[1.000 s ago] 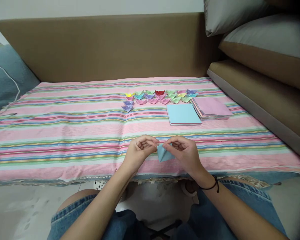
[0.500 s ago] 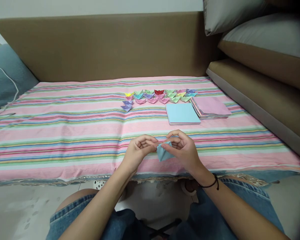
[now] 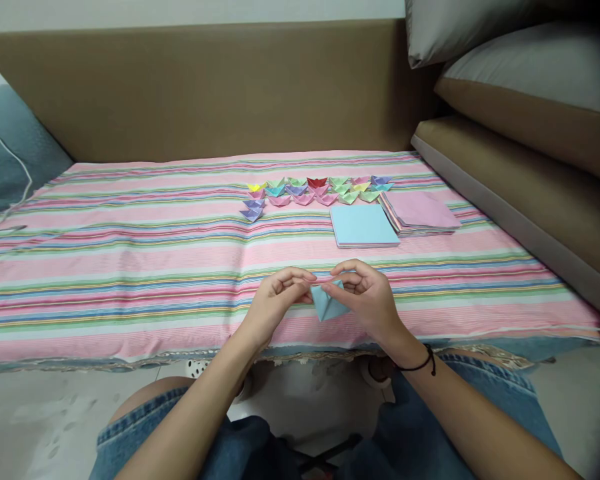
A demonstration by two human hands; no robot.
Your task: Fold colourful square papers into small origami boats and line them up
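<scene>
A small light-blue folded paper [image 3: 325, 305] is held between my two hands over the front part of the striped cloth. My right hand [image 3: 367, 293] pinches it from the right, thumb across its front face. At its upper left corner, the thumb and fingers of my left hand [image 3: 279, 298] are closed on the edge. The paper's lower end narrows to a point. Beyond my hands lie a stack of light-blue paper [image 3: 364, 225] and, against it on the right, a looser stack with a pink-purple top sheet [image 3: 423, 212].
Several colourful folded paper boats [image 3: 304, 199] stand in rows behind the stacks. The striped cloth [image 3: 105, 267] covers a seat with a brown backrest [image 3: 205, 93]. Cushions [image 3: 525, 187] are piled at the right. A white cable [image 3: 17, 160] hangs over a blue-grey cushion at the left.
Both hands keep hold of the light-blue folded paper, with only slight finger movement. The whole view has shifted a little.
</scene>
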